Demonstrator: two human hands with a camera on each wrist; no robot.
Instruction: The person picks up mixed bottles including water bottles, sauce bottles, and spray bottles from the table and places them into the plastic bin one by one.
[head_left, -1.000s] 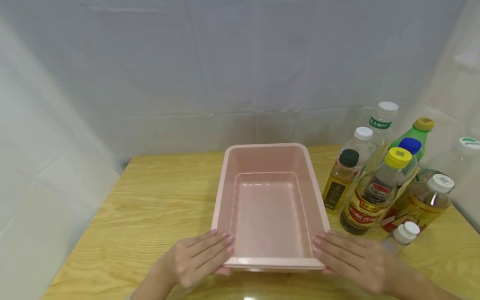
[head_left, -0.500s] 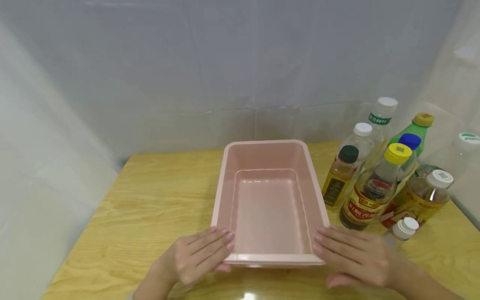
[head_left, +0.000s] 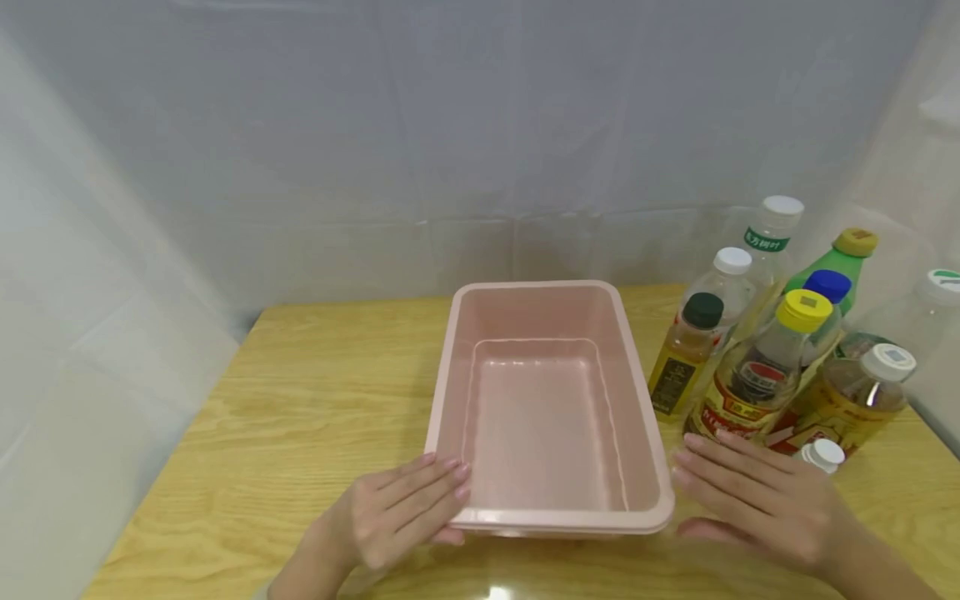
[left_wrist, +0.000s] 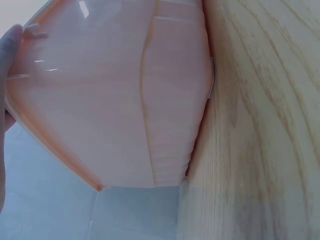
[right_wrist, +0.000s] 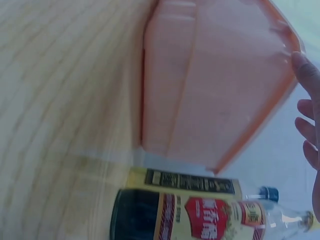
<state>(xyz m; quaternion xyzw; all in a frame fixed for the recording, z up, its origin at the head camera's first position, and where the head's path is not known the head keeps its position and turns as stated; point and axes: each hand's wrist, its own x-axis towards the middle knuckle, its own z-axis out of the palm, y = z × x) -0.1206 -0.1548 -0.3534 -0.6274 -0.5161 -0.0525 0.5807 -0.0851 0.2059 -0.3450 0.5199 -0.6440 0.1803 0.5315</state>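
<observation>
A pink plastic tub (head_left: 558,522) stands on the wooden table with its long side pointing away. My left hand (head_left: 392,510) grips its near left corner, fingers over the rim and thumb underneath. The left wrist view shows the thumb against the tub's outer wall (left_wrist: 105,90). Just off the near right corner is my right hand (head_left: 761,504), its fingers straight and holding nothing. Those fingertips overlap the base of a yellow-capped bottle of dark liquid (head_left: 750,383) in the head view; contact cannot be told. That bottle's red label (right_wrist: 205,215) shows in the right wrist view.
Several more bottles crowd the right side, among them a dark-capped one with a black label (head_left: 678,375), a white-capped brown one (head_left: 851,408) and a green one (head_left: 840,262). A small white-capped bottle (head_left: 823,456) is partly behind my right hand. Pale sheeting (head_left: 337,167) rises behind the table.
My right hand has let go of the tub's near right corner and moved right, toward the bottles. The left hand keeps its grip, and the tub stays nearly where it was.
</observation>
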